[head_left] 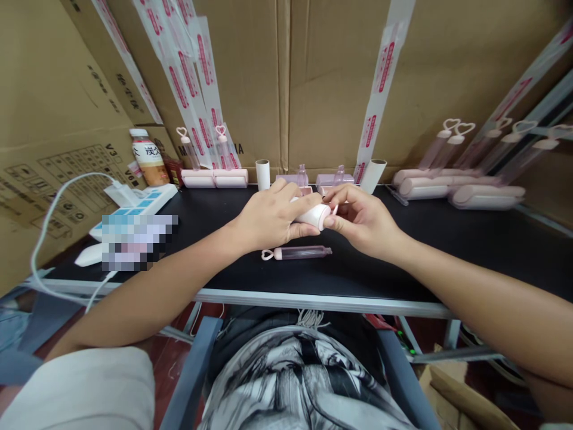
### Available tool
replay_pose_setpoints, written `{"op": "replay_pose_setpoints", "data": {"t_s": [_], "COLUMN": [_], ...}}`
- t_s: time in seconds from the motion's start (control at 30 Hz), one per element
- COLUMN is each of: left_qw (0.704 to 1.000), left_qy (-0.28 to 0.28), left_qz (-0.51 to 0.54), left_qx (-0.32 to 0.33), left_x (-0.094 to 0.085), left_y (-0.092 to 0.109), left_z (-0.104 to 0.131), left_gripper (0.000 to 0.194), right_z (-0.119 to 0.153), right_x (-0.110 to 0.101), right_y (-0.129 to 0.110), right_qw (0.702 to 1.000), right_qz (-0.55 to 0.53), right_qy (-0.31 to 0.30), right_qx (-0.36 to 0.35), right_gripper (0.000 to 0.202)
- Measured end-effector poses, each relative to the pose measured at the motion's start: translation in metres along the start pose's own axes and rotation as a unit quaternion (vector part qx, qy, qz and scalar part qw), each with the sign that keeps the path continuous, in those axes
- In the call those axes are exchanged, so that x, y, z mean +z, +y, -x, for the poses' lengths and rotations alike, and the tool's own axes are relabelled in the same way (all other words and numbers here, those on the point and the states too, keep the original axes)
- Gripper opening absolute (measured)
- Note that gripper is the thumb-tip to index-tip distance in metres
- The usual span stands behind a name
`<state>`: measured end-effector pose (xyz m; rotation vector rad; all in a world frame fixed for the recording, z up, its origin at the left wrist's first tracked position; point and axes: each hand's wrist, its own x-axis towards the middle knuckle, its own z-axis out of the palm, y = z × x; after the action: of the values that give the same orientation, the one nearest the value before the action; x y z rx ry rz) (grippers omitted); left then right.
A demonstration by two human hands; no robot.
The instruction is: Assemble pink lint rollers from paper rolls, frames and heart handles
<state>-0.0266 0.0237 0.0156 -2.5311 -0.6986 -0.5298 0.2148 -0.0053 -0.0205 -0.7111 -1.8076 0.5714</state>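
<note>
My left hand [273, 216] is wrapped round a short white cylinder [316, 216] with a pinkish rim, held just above the black table. At the cylinder's right end, my right hand [358, 218] has thumb and fingers closed on a small pale piece [335, 210]; its shape is mostly hidden by the fingers. Below both hands a clear pinkish tube with a heart-shaped loop handle [302, 253] lies flat, its loop to the left. Behind the hands stand a white tube [262, 174] and a tilted open white tube [373, 175].
Pink rollers [230, 178] with heart-handled tubes stand back left; several more pink rollers [487, 196] are back right. Two lilac pieces [335, 179] sit behind my hands. A power strip [134, 209], white cable and drink bottle [150, 158] occupy the left. Cardboard [322, 77] walls the back.
</note>
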Motion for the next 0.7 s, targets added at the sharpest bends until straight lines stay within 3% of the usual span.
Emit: {"op": "replay_pose_setpoints", "data": {"t_s": [0.7], "left_qw": [1.000], "left_qy": [-0.005], "left_qz": [0.006], "left_qx": [-0.001], "left_x": [-0.0062], "left_y": [-0.0002], "left_z": [0.0006], "left_gripper": [0.080], "right_z": [0.0024], "right_x": [0.0011], "right_y": [-0.0009], "right_qw": [0.996], "right_qz": [0.076], "right_qy": [0.020], "right_qx": [-0.038], "right_gripper": [0.038]}}
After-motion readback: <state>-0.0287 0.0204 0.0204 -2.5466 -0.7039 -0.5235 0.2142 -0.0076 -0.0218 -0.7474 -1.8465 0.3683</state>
